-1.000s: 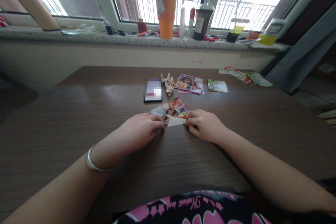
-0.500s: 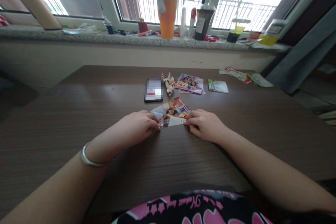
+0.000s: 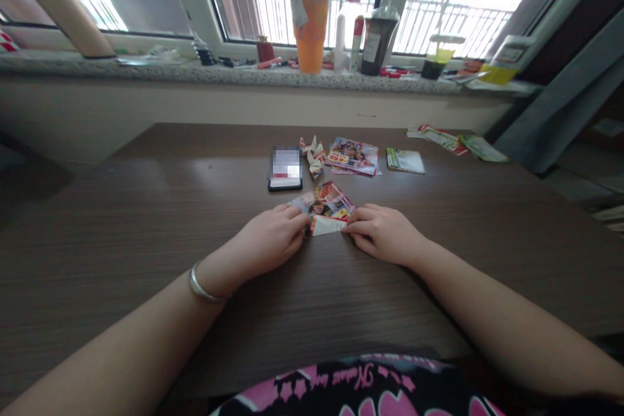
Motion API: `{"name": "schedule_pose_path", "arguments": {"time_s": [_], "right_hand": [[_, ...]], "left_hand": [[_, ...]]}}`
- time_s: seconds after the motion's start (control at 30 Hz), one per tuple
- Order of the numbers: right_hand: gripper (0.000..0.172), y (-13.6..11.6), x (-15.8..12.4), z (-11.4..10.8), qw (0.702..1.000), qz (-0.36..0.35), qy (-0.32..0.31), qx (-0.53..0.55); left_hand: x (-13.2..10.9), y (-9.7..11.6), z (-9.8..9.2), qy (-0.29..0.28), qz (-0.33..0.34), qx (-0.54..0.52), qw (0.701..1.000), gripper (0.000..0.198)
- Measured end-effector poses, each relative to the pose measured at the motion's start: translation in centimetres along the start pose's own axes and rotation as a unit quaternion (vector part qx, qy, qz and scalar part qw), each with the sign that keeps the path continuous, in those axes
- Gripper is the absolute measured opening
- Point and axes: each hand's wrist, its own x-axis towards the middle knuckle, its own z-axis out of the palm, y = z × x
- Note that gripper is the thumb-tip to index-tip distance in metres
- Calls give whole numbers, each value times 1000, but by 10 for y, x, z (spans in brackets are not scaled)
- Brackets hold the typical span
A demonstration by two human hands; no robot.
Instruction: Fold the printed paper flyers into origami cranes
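A colourful printed sheet of paper (image 3: 330, 200) lies on the brown table, its near edge folded up into a strip with a white part showing. My left hand (image 3: 277, 234) covers the left end of that strip, fingers bent and pressed together on the paper. At the strip's right end, my right hand (image 3: 380, 231) pinches the corner between thumb and fingers. The paper under my left fingers is hidden. Just beyond the sheet are a phone (image 3: 285, 169) with a blurred screen and a folded paper figure (image 3: 314, 156).
A stack of printed leaflets (image 3: 353, 155) and a small pad of paper (image 3: 405, 160) lie right of the figure. More paper strips (image 3: 443, 139) lie at the far right. On the windowsill (image 3: 234, 75) stand an orange drink cup (image 3: 311, 26), a dark cup (image 3: 377, 42) and bottles.
My left hand has slid right along the folded strip, covering more of its printed part. My right hand has stayed at its corner.
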Motion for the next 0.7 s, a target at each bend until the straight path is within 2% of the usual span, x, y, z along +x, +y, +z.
{"name": "schedule_pose_path", "arguments": {"time_s": [0.13, 0.4, 0.7], "right_hand": [[24, -1, 2, 2, 999, 15, 30, 26], [24, 6, 2, 3, 985, 44, 135, 102], [23, 8, 3, 5, 980, 32, 146, 129]], "left_hand": [[-3, 0, 9, 32, 18, 21, 999, 29], [-3, -3, 11, 30, 19, -8, 999, 27], [-1, 0, 9, 30, 21, -1, 999, 20]]}}
